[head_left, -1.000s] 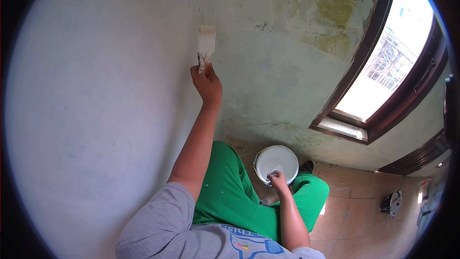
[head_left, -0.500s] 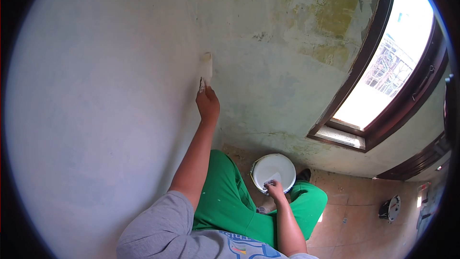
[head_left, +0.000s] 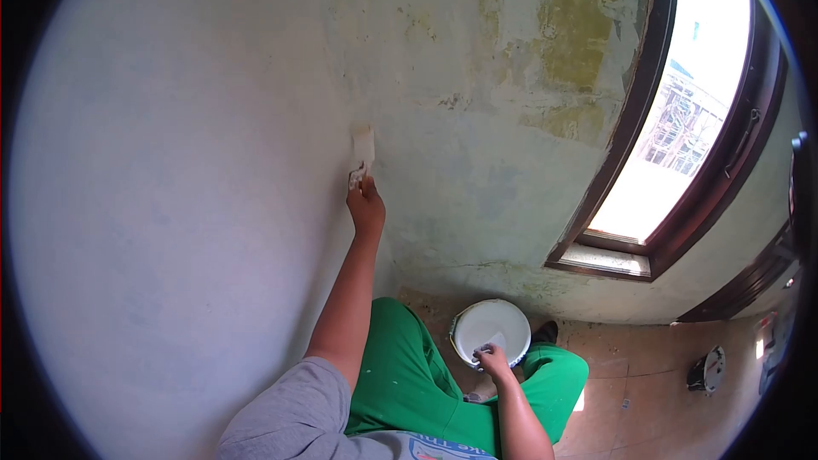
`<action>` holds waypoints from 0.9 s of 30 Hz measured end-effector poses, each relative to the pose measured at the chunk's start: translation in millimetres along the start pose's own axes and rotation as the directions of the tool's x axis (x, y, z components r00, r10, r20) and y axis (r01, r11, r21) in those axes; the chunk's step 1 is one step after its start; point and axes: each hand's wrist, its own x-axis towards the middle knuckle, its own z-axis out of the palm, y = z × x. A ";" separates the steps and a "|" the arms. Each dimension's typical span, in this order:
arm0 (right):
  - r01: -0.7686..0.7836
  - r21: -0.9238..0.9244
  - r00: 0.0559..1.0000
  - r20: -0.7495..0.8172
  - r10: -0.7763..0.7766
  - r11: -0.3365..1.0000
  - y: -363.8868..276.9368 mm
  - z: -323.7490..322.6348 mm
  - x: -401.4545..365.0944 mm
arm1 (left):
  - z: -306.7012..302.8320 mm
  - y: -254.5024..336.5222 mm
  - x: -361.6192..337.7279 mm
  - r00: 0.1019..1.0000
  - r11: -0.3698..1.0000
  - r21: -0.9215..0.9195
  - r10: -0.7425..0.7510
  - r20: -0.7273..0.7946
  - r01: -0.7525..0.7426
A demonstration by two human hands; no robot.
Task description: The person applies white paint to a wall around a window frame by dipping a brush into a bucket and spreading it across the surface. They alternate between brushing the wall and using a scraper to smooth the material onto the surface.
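My left hand (head_left: 366, 209) is stretched up to the corner of the walls, its fingers closed round the handle of a putty knife (head_left: 364, 146). The whitish blade lies against the wall, with a cream-coloured smear at its top end. Down by my knees, my right hand (head_left: 491, 360) grips a second putty knife (head_left: 499, 342), whose pale triangular blade shows over a white bucket (head_left: 464, 330). The bucket stands on the floor between my bent legs. Its inside looks white, but what it contains is hard to make out.
The left wall (head_left: 170, 162) is smooth and white. On the facing wall (head_left: 486, 153), paint is patchy, with yellowish areas (head_left: 584, 43) near a dark-framed window (head_left: 630, 136). A dark bucket (head_left: 706, 370) stands on the tiled floor (head_left: 596, 426) to the right.
My left hand and its putty knife have moved down along the wall corner. My right hand remains at the bucket. The whole view has shifted slightly.
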 end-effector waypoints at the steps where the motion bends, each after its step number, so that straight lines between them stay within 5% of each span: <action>1: 0.004 -0.014 1.000 0.005 -0.004 1.000 5.1 0.0 3.1 | -4.0 -10.7 -11.4 0.998 0.997 0.057 -0.049 0.027 0.048; 6: 0.009 -0.050 1.000 0.005 -0.009 0.999 4.8 1.1 1.7 | -32.2 -6.4 -41.6 0.981 0.983 0.083 -0.170 0.088 0.163; 8: 0.017 -0.060 0.999 0.035 -0.015 0.998 12.7 3.8 6.3 | -44.4 15.2 -39.6 0.907 0.920 0.058 -0.392 0.156 0.387; 12: -0.003 -0.021 0.999 0.044 0.004 1.000 0.7 2.4 -4.4 | -41.2 53.9 -9.5 0.983 0.983 -0.035 -0.178 0.043 0.179; 14: -0.005 -0.052 0.999 0.034 0.006 0.999 6.9 3.4 2.6 | -34.3 67.3 11.5 0.988 0.987 0.033 0.154 0.024 -0.154; 27: 0.047 -0.066 0.999 0.021 -0.046 0.997 22.6 5.8 11.5 | -27.2 -3.8 -37.9 0.969 0.972 0.189 -0.175 0.174 0.141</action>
